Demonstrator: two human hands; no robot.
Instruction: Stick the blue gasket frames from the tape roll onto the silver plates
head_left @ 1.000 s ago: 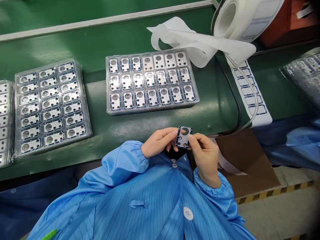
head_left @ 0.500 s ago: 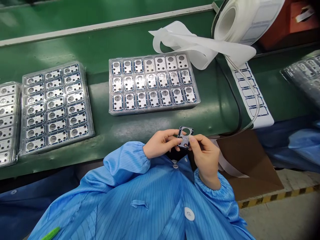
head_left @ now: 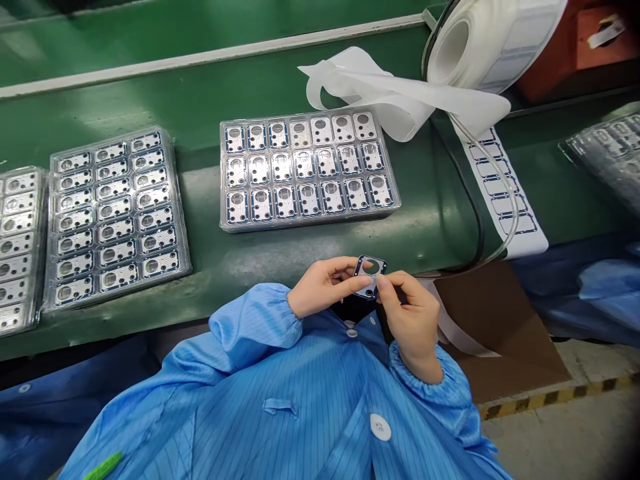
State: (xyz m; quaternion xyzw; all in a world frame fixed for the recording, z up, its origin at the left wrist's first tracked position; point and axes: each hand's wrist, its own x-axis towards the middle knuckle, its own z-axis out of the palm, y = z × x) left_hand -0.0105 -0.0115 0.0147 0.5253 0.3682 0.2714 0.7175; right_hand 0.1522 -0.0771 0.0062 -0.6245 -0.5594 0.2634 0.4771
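A small flat plate [head_left: 367, 287] with rounded corners, a dark edge and a large round hole is held up in front of my chest, off the bench edge. My left hand [head_left: 323, 287] grips its left side between thumb and fingers. On the right side, my right hand [head_left: 410, 310] pinches the lower part with thumb and forefinger. Beyond my hands, a clear plastic tray [head_left: 310, 222] holds rows of similar silver plates with blue edges. What lies under the plate is hidden by the fingers.
Stacked trays of similar plates [head_left: 183, 253] stand at the left, another tray [head_left: 607, 150] at far right. A white roll [head_left: 453, 50], loose backing strip [head_left: 360, 73], sticker sheet [head_left: 525, 243] and black cable [head_left: 473, 207] lie right. An open cardboard box [head_left: 495, 320] sits below.
The plate has tilted slightly in my fingers, and its surface catches the light differently. Both hands keep their hold in nearly the same place. The view has shifted a little.
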